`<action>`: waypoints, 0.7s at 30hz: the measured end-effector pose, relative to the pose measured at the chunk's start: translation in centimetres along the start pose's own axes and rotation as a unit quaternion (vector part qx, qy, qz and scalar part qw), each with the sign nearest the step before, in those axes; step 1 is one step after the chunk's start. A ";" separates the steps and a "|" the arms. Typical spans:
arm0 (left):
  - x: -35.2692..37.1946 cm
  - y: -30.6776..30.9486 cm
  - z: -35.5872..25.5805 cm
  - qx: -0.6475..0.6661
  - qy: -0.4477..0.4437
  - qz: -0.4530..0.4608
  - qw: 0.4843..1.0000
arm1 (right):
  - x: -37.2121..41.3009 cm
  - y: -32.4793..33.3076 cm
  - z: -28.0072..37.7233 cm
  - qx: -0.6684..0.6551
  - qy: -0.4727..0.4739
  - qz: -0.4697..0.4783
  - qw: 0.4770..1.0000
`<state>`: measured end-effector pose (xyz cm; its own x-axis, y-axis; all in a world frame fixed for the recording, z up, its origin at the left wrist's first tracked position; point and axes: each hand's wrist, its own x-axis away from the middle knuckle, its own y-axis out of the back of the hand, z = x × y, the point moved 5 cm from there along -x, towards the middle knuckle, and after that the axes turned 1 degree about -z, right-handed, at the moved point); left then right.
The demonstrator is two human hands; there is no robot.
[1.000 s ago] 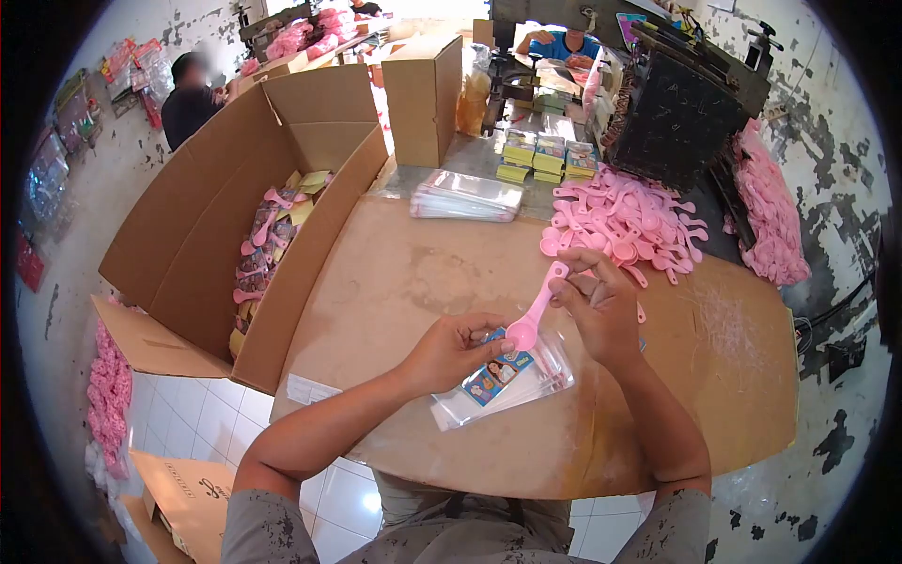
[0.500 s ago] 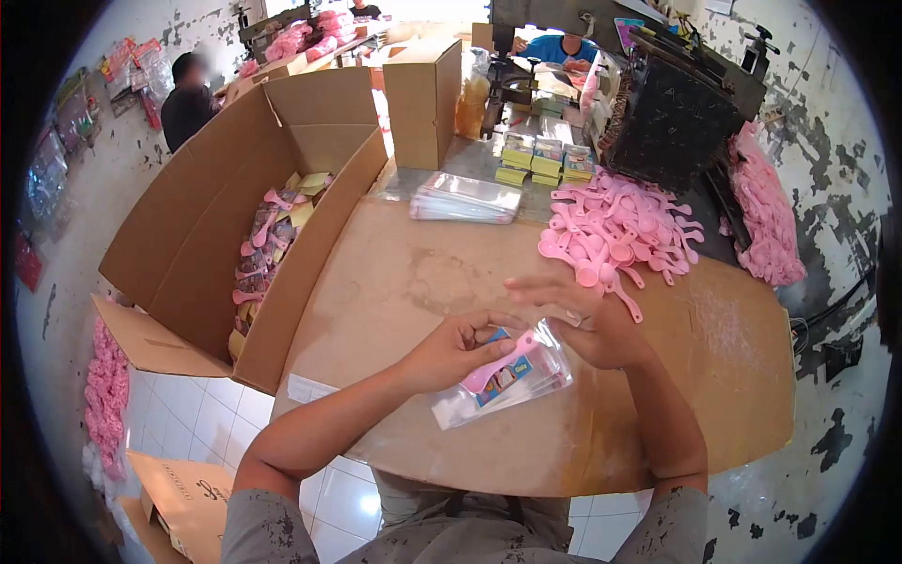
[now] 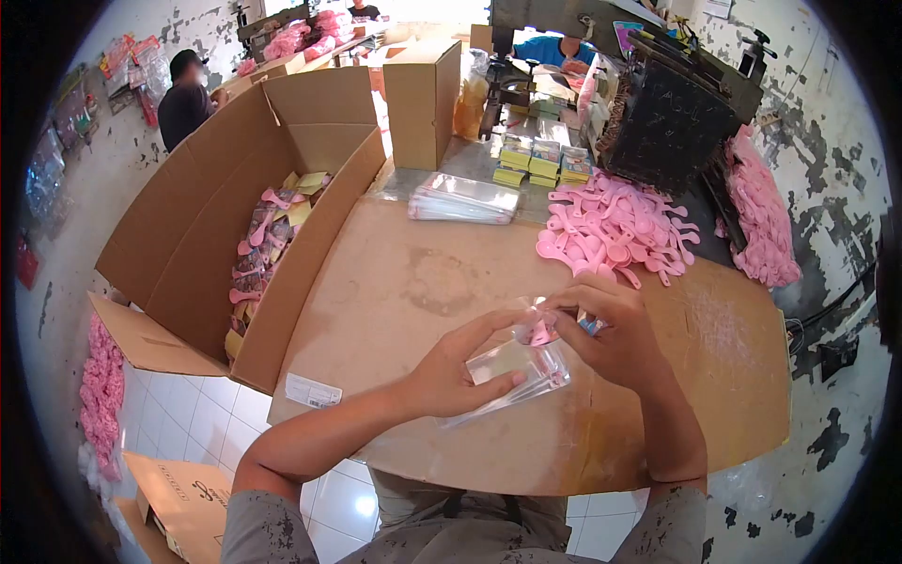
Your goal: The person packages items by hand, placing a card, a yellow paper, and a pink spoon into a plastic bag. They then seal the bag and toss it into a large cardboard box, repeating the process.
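Between my hands, above the cardboard-covered table [image 3: 404, 301], is a clear bag with a pink spoon [image 3: 542, 331] and part of a blue card inside. My right hand [image 3: 611, 329] pinches the bag near its top edge. My left hand [image 3: 465, 371] has its fingers stretched toward the bag and its thumb apart, over a stack of empty clear bags [image 3: 536, 371] lying on the table. Beyond my right hand lies a heap of pink spoons [image 3: 611, 226].
On the left stands a large open carton [image 3: 188, 216] holding packed spoons. More clear bags [image 3: 463, 199], card stacks [image 3: 543, 160], an upright box [image 3: 420, 108] and a black machine [image 3: 667, 113] are farther back. Two people sit beyond, another person [image 3: 185, 101] at left.
The bag with the spoon and card has been lifted off the stack toward my right hand, which now grips it. My left thumb has moved away from the spoon.
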<state>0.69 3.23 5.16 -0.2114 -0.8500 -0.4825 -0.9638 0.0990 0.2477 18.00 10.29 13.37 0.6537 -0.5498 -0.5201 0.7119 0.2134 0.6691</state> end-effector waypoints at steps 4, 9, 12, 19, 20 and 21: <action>0.1 0.3 0.5 0.016 0.036 -0.038 0.999 | 0.2 -1.1 0.6 -0.014 0.007 -0.021 1.000; 0.5 0.3 1.7 0.180 0.109 -0.049 0.976 | 0.3 -2.0 0.2 -0.085 -0.022 0.001 0.996; 0.5 0.2 2.1 0.215 0.135 -0.055 0.966 | 0.5 -2.5 -0.5 -0.107 -0.034 -0.011 0.994; 0.1 0.5 2.8 0.233 0.168 -0.055 0.956 | 0.8 -3.1 -2.4 -0.146 -0.071 -0.044 0.986; 0.1 0.4 2.8 0.227 0.177 -0.058 0.956 | 0.8 -3.1 -2.2 -0.138 -0.064 -0.038 0.988; 0.1 0.3 2.6 0.232 0.172 -0.060 0.956 | 0.7 -3.0 -1.9 -0.130 -0.057 -0.032 0.989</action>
<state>-0.05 4.54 3.00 -0.1062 -0.9815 -0.1596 -0.9631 0.1415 -0.2290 16.79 10.75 10.00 0.5820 -0.6538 -0.4836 0.8030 0.3678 0.4690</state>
